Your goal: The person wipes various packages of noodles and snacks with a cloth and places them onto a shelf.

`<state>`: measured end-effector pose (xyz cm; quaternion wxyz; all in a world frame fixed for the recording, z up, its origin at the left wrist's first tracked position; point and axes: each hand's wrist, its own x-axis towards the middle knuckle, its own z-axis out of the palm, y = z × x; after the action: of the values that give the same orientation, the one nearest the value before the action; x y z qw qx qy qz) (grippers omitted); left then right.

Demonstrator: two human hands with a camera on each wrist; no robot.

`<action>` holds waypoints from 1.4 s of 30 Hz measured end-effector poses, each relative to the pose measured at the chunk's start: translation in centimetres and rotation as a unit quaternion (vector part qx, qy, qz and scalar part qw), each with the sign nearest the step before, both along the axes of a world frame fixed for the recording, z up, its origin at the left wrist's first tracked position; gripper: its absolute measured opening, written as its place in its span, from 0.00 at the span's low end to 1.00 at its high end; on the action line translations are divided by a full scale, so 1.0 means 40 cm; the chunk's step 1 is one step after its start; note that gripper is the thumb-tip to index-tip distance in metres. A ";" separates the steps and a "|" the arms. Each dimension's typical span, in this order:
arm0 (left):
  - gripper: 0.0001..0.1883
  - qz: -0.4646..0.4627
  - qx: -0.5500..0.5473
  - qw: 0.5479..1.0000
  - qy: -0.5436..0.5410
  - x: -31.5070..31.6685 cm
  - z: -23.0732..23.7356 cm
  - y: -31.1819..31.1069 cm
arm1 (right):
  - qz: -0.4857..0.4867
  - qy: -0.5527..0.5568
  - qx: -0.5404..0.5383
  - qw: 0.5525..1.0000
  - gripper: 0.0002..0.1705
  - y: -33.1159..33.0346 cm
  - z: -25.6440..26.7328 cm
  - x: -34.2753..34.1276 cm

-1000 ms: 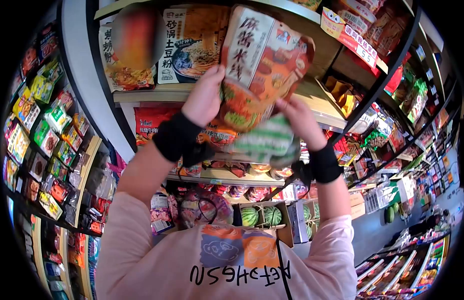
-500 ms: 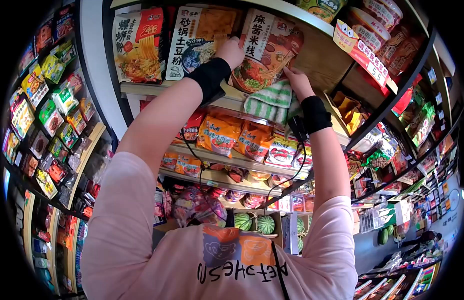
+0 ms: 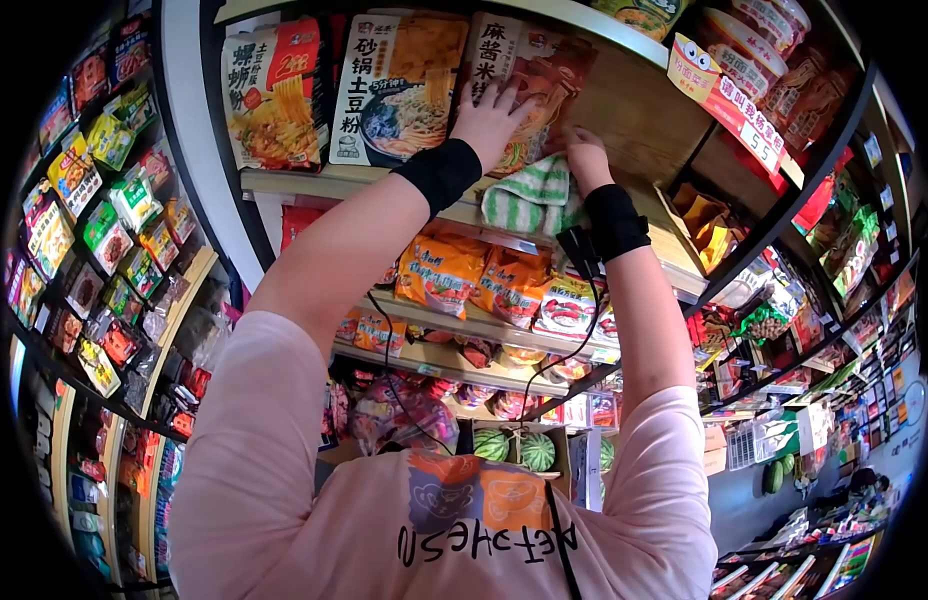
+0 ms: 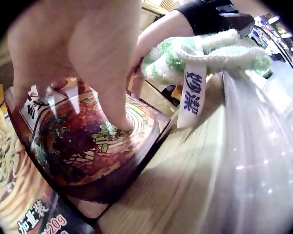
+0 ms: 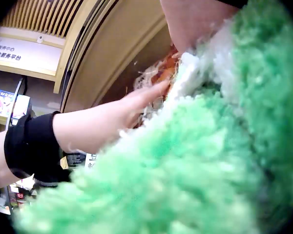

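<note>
The brown-red noodle package point(image 3: 544, 75) stands upright on the upper shelf, against the potato noodle package point(image 3: 409, 85) at its left. My left hand point(image 3: 492, 125) lies over its front with fingers spread; in the left wrist view the thumb of that hand point(image 4: 88, 53) touches the printed bowl on the package point(image 4: 83, 141). Beside the package's lower right edge, my right hand point(image 3: 587, 160) grips a green-and-white striped towel point(image 3: 532, 196), which hangs over the shelf edge. The towel point(image 5: 185, 161) fills much of the right wrist view, hiding most of the right fingers.
Another noodle package point(image 3: 274, 95) stands at the far left of the shelf. Bare shelf back point(image 3: 649, 110) shows right of my hands, then a price sign point(image 3: 729, 100) and bowls point(image 3: 744, 50). Orange noodle bags point(image 3: 439, 270) fill the shelf below.
My left hand has moved from the package's left edge onto its front, fingers now spread. The package sits slightly further left and looks darker. My right hand, with the towel, has shifted slightly.
</note>
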<state>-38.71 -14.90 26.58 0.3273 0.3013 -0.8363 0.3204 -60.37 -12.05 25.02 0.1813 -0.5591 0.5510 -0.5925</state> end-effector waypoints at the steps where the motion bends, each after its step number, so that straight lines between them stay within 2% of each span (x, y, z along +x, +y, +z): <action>1: 0.47 0.005 0.054 0.998 -0.018 -0.002 -0.010 -0.008 | -0.014 0.032 -0.003 0.999 0.21 -0.002 -0.002 -0.004; 3: 0.50 0.012 0.147 0.987 -0.057 -0.008 -0.012 -0.017 | -0.043 0.083 -0.003 0.996 0.21 -0.010 -0.009 -0.009; 9: 0.46 -0.021 0.197 0.958 -0.209 -0.009 -0.001 -0.004 | -0.121 0.226 0.040 0.966 0.24 0.025 -0.008 0.029; 11: 0.42 -0.076 0.220 0.952 -0.199 0.005 0.007 -0.014 | -0.157 0.272 0.042 0.948 0.24 0.052 0.001 0.059; 13: 0.37 -0.164 0.285 0.933 -0.147 0.025 0.012 -0.033 | -0.126 0.177 0.003 0.976 0.24 0.107 0.023 0.089; 15: 0.33 -0.315 0.245 0.913 -0.086 0.055 -0.009 -0.054 | -0.044 0.092 -0.030 0.994 0.21 0.156 0.032 0.097; 16: 0.30 -0.347 0.239 0.904 -0.069 0.099 0.005 -0.006 | 0.017 0.050 -0.047 0.998 0.19 0.179 0.032 0.087; 17: 0.27 -0.410 0.230 0.883 -0.005 0.149 -0.005 0.032 | 0.088 0.059 -0.096 0.990 0.18 0.223 0.028 0.097; 18: 0.25 -0.461 0.266 0.846 0.027 0.195 -0.012 0.061 | 0.127 -0.015 -0.102 0.987 0.17 0.278 0.031 0.131; 19: 0.24 -0.472 0.374 0.796 0.068 0.283 -0.017 0.119 | 0.164 -0.089 -0.108 0.976 0.17 0.332 0.034 0.165; 20: 0.24 -0.468 0.428 0.765 0.108 0.387 -0.025 0.208 | 0.164 -0.236 -0.068 0.955 0.17 0.387 0.038 0.208; 21: 0.24 -0.480 0.518 0.684 0.180 0.460 -0.079 0.243 | 0.117 -0.249 -0.081 0.958 0.16 0.432 0.027 0.249; 22: 0.25 -0.498 0.535 0.643 0.230 0.531 -0.157 0.259 | 0.071 -0.259 -0.094 0.959 0.16 0.472 0.012 0.282; 24: 0.27 -0.409 0.620 0.592 0.312 0.649 -0.338 0.287 | 0.066 -0.244 -0.090 0.963 0.11 0.519 -0.069 0.260; 25: 0.27 -0.353 0.660 0.558 0.358 0.699 -0.432 0.298 | 0.095 -0.257 -0.084 0.958 0.08 0.537 -0.122 0.256; 26: 0.24 -0.274 0.685 0.578 0.349 0.752 -0.511 0.314 | 0.125 -0.270 -0.075 0.952 0.06 0.550 -0.172 0.255; 27: 0.23 -0.211 0.715 0.567 0.350 0.812 -0.641 0.309 | 0.095 -0.233 -0.053 0.966 0.05 0.555 -0.213 0.269; 28: 0.22 -0.138 0.691 0.647 0.290 0.879 -0.765 0.324 | 0.069 -0.197 -0.030 0.977 0.05 0.553 -0.252 0.293; 29: 0.20 -0.037 0.755 0.625 0.193 0.958 -0.854 0.340 | 0.090 -0.213 0.002 0.973 0.05 0.546 -0.285 0.320; 30: 0.21 -0.002 0.745 0.657 0.113 1.035 -0.957 0.364 | 0.115 -0.225 0.020 0.967 0.05 0.528 -0.326 0.334; 31: 0.22 0.114 0.758 0.642 0.031 1.065 -0.970 0.402 | 0.126 -0.241 0.049 0.961 0.05 0.507 -0.364 0.345; 32: 0.21 0.133 0.740 0.660 0.015 1.138 -1.130 0.420 | 0.134 -0.255 0.074 0.955 0.06 0.480 -0.395 0.340; 34: 0.19 0.192 0.766 0.613 0.026 1.183 -1.177 0.485 | 0.176 -0.300 0.099 0.932 0.08 0.414 -0.456 0.333; 36: 0.18 0.171 0.771 0.597 0.140 1.247 -1.329 0.543 | 0.218 -0.476 0.099 0.846 0.12 0.378 -0.486 0.360; 37: 0.17 0.160 0.769 0.587 0.196 1.274 -1.419 0.584 | 0.232 -0.504 0.107 0.825 0.15 0.359 -0.497 0.379; 38: 0.16 0.189 0.779 0.532 0.272 1.291 -1.505 0.639 | 0.224 -0.488 0.106 0.837 0.17 0.331 -0.536 0.369; 40: 0.13 0.242 0.774 0.412 0.415 1.327 -1.628 0.742 | 0.269 -0.508 0.126 0.808 0.17 0.311 -0.558 0.435; 42: 0.12 0.320 0.838 0.313 0.313 1.375 -1.664 0.814 | 0.290 -0.480 0.151 0.814 0.15 0.280 -0.597 0.470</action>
<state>16.31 17.65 -39.97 0.0089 0.7366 -0.3316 -0.5894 -41.55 -0.87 1.13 0.6686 -0.3025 0.2890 -0.6148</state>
